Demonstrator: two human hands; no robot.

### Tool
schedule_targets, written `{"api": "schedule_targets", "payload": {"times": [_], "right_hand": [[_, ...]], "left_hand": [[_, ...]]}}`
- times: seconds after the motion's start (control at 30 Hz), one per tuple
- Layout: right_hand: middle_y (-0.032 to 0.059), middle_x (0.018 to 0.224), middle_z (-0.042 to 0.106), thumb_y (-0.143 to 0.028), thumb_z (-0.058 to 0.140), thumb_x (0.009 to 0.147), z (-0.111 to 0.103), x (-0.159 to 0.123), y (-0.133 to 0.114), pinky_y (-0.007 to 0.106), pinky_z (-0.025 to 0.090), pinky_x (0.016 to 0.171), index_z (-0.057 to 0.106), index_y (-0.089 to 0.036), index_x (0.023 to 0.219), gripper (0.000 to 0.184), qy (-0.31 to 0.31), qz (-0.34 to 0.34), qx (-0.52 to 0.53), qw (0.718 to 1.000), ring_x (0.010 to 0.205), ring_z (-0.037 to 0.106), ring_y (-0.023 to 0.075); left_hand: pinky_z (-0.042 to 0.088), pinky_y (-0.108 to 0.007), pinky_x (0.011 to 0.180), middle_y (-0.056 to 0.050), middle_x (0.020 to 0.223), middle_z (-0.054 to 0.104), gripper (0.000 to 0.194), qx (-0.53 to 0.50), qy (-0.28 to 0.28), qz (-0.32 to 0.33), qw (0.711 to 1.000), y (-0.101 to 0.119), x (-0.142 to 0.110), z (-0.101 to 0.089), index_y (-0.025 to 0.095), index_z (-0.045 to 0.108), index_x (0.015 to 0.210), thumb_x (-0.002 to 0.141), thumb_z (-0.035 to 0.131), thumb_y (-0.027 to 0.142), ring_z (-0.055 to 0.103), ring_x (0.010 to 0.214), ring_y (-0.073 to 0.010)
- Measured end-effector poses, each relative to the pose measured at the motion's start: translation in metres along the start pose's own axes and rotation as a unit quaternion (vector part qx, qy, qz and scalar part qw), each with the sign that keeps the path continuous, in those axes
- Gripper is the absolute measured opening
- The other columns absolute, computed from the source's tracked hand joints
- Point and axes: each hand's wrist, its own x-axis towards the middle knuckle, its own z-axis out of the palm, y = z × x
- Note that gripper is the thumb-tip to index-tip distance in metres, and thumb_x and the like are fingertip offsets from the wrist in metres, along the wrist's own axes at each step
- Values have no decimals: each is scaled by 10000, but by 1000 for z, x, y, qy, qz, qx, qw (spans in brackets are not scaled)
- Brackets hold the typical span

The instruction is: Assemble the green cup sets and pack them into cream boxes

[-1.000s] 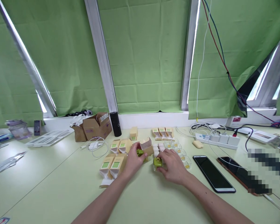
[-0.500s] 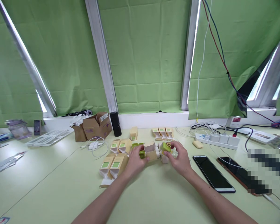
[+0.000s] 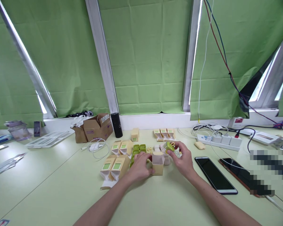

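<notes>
A small cardboard box (image 3: 158,169) stands upright on the table with its top flap raised. My left hand (image 3: 141,165) grips its left side between thumb and fingers. Just right of the box and slightly above the table, my right hand (image 3: 184,159) pinches a small green rounded piece with a yellow ring (image 3: 169,146). Beneath my right hand lie clear cups, partly hidden by it. Pale pinkish pieces (image 3: 166,161) sit behind the box. Several green square pieces (image 3: 136,147) and small yellow pieces (image 3: 149,150) lie behind my left hand.
Open-topped small boxes (image 3: 117,166) stand left of my left hand, with more boxes (image 3: 164,134) at the back. Two phones (image 3: 215,174) lie at right, near a power strip (image 3: 219,140) and cables. A brown carton (image 3: 98,127) and black cylinder (image 3: 117,125) stand at back left.
My left hand has brought the small box rightward and down onto the table, turning it upright. My right hand has lifted the green piece up and to the right.
</notes>
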Motion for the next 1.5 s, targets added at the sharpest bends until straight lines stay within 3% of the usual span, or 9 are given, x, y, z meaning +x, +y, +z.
{"api": "schedule_targets", "payload": {"times": [0.17,0.37,0.47,0.6,0.73,1.0,1.33,1.5], "right_hand": [[48,924,675,-429,691,890,-1,0,1,369,465,748,647,-228,1032,250,-1,3,-3,1000,856,605,250],[52,920,681,-447,696,891,-1,0,0,370,464,738,649,-229,1007,252,6,6,0,1000,850,604,253],[49,926,676,-437,699,889,-1,1,-1,372,460,755,646,-231,1008,243,9,12,10,1000,856,597,250],[46,934,675,-429,698,889,-1,1,-1,368,452,757,645,-231,1009,238,8,19,20,1000,859,592,248],[42,935,677,-428,699,888,-2,2,-1,363,447,752,643,-230,1007,237,10,23,23,999,854,591,246],[40,926,674,-418,703,887,-1,1,-2,361,450,757,644,-230,1006,230,12,24,31,999,843,585,240],[29,911,666,-423,719,877,0,0,-2,349,441,753,654,-226,1003,242,15,25,40,999,836,578,231],[27,918,670,-412,723,875,0,0,-2,348,440,757,656,-227,1015,241,17,23,47,999,841,582,230]], "left_hand": [[463,-431,919,-97,1026,694,356,48,-41,-7,998,4,-1,-2,245,740,986,637,811,240,610,1031,-353],[476,-438,956,-117,1179,659,678,13,-49,-6,999,4,-3,-6,255,649,1264,624,866,301,593,1126,-363],[475,-442,1012,-116,1245,638,571,-56,-9,7,998,6,-3,-9,253,601,1241,706,800,262,582,1186,-337],[481,-428,1048,-96,1231,626,338,-120,49,79,988,10,-4,-14,247,604,1106,786,688,181,593,1191,-287],[490,-449,1067,-101,1278,627,62,-133,48,113,983,13,-4,-16,237,705,875,836,663,215,595,1244,-301],[526,-470,1059,-84,1237,748,163,-149,53,105,982,10,-2,-13,260,799,857,892,640,257,688,1178,-291],[545,-381,988,-78,1107,798,166,-148,97,59,982,10,3,1,222,763,877,937,639,314,733,1064,-242],[539,-373,959,-71,1082,800,132,-159,85,30,983,10,3,3,212,746,898,926,653,301,732,1040,-243]]}}
